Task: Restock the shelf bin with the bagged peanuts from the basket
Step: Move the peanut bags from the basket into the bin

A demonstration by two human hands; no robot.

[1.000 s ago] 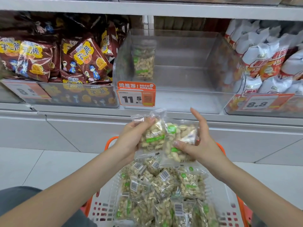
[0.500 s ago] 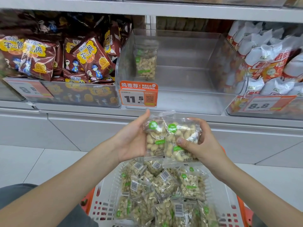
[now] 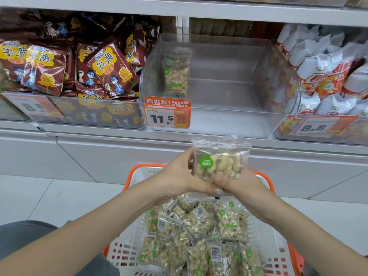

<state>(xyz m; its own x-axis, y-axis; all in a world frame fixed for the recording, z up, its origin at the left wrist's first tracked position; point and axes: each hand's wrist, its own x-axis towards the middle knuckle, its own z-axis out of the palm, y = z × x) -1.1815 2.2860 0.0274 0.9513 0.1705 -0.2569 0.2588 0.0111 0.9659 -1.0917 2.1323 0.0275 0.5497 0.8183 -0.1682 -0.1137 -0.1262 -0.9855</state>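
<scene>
Both hands, left hand (image 3: 177, 176) and right hand (image 3: 239, 182), grip stacked peanut bags (image 3: 219, 162), probably two, above the basket (image 3: 266, 182). Loading step: next, lift them into the clear shelf bin (image 3: 229, 80) beside its lone bag (image 3: 176, 75).

One peanut bag (image 3: 176, 75) in the bin (image 3: 229, 120) — a dozen or so in the basket (image 3: 266, 232).

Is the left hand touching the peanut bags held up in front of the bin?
Touching. The head view shows the left hand cupped against the left edge of the held peanut bags, its thumb meeting the right hand beneath them.
</scene>
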